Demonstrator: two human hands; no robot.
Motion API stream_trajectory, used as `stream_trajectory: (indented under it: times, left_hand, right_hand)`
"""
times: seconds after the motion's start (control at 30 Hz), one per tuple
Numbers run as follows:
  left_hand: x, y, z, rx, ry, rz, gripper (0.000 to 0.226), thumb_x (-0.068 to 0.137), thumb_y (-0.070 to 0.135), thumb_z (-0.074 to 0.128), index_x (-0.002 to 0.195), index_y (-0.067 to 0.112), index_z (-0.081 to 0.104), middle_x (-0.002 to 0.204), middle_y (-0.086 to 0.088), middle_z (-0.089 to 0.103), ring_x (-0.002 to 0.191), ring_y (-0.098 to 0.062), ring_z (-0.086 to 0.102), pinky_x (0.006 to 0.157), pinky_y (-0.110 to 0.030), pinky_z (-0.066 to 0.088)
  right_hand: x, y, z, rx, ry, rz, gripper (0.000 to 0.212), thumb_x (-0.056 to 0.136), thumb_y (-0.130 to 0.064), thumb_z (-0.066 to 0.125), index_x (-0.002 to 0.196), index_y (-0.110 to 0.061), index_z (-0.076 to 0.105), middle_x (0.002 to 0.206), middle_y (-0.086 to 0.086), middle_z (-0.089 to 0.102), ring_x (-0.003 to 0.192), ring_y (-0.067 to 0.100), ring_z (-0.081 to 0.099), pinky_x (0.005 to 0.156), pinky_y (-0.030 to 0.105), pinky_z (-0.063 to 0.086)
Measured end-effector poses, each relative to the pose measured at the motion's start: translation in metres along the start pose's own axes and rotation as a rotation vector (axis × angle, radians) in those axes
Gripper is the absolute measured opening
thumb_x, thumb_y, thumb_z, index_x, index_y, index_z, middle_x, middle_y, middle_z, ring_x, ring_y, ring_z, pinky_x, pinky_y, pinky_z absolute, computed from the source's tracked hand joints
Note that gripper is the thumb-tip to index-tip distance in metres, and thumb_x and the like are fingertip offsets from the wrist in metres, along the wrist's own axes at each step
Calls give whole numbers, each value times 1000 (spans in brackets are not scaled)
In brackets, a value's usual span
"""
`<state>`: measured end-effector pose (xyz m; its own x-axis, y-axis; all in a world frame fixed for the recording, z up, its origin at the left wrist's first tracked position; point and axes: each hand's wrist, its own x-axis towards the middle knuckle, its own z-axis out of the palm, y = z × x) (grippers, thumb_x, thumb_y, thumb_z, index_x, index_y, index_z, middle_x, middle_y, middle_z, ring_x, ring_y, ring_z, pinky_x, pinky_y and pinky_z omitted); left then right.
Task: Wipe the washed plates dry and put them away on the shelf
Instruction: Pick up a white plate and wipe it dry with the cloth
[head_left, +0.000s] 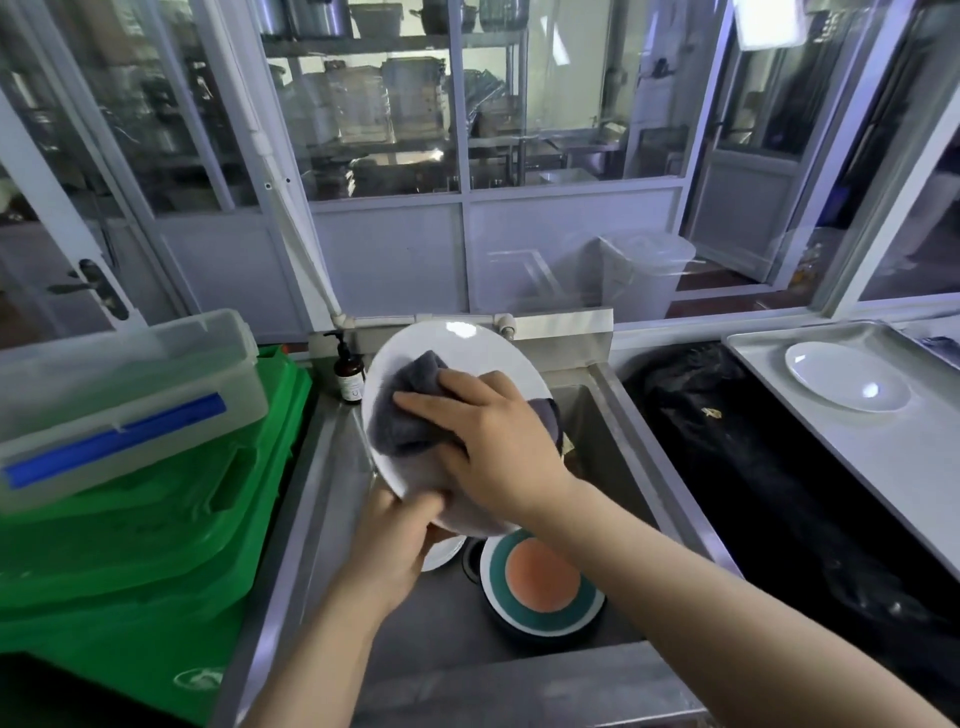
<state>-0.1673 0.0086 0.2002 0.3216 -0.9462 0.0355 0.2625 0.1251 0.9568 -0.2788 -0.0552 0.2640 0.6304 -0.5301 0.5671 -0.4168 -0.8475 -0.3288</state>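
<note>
White round ceramic plate (457, 358) is up over the steel sink (618, 415), tilted on edge, face toward me. My left hand (400, 540) holds it at the bottom rim, left grip curled round the edge, thumb on the face. My right hand (493, 447) presses a grey folded cloth (415, 410) flat on the plate face, fingers laid across the cloth and slightly bent; part of the cloth hangs out behind the hand on the right. Cannot tell if the right grip pinches the cloth or only presses it.

Down in the sink basin: a round plate with orange centre and teal ring (543, 582), lying flat on top of a darker dish, and just left of it a white dish edge (441, 553), mostly hidden under my left hand. Black drain just between them.

Sink back left corner: brown pump bottle with white label (349, 371), upright. Left of the sink: stack of green plastic crates (156, 545), with a clear plastic lidded box with blue clip (119, 415) resting tilted on top.

Right of the sink: black plastic bag (779, 493) spread over a bin or basin. Further right: grey desk (857, 452) with another white round plate (847, 376) lying flat on it, well apart from the sink.

Behind: glass partition (467, 130) with white frames, blurred metal shelving and pots behind it.
</note>
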Motion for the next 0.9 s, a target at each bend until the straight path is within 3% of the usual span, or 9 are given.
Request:
stream_trajectory:
  times: [0.17,0.23,0.3,0.33,0.4,0.5,0.7,0.8,0.9]
  left_hand:
    - [-2,9,-9,-76,-110,12,54,72,-22,48,88,19,78,84,-11,75,80,-21,72,61,-31,58]
    - [-4,9,-13,-109,-151,15,52,78,-19,51,95,22,77,92,-10,75,86,-22,72,64,-33,58]
    - [-7,9,-14,-169,-186,20,38,75,11,74,112,19,69,110,-11,72,101,-25,69,72,-35,58]
    - [-8,7,-15,-181,-174,3,56,69,32,84,120,17,63,116,-11,70,106,-25,68,74,-36,58]
    - [-10,3,-11,-254,-97,-79,74,71,58,73,127,12,57,117,-11,70,107,-23,67,72,-33,58]
    - [-9,-6,-7,-373,23,-172,56,82,48,47,122,11,60,110,-11,73,97,-21,71,62,-30,58]
    - [-10,-18,0,-410,67,-172,51,86,40,47,125,10,60,116,-15,70,102,-27,69,66,-35,59]
    - [-9,-24,2,-391,132,-150,43,88,32,51,127,18,58,112,-9,72,98,-25,71,64,-39,59]
    - [-8,-34,6,-318,185,-152,24,96,23,49,117,28,61,105,-1,74,91,-21,72,58,-39,58]
  right_hand:
    - [-11,-3,1,-26,-18,-144,42,79,-21,52,117,-22,70,115,8,65,79,33,54,81,40,45]
    - [-17,-1,3,-32,-19,-176,36,83,-27,60,117,-23,70,113,8,65,77,33,54,79,39,48]
    - [-23,1,5,-23,4,-195,33,86,-35,60,114,-23,72,110,8,66,75,32,55,76,37,49]
    - [-27,3,6,-25,13,-201,33,87,-37,57,112,-23,73,108,8,67,74,32,56,74,37,50]
    - [-32,4,8,-32,-23,-201,32,87,-37,59,113,-24,73,110,8,67,76,33,55,72,41,51]
    - [-39,7,7,-45,-76,-210,38,89,-35,44,112,-26,73,111,9,67,76,34,55,69,41,51]
    - [-63,34,8,-161,-136,-182,43,78,-9,61,113,-30,71,118,5,65,82,34,57,66,41,52]
    - [-82,56,3,-163,-198,-41,50,76,-6,55,116,-31,70,121,7,64,86,36,57,71,46,52]
    - [-105,87,-7,-212,-292,149,54,81,-6,59,127,-34,61,132,5,56,102,35,50,84,47,48]
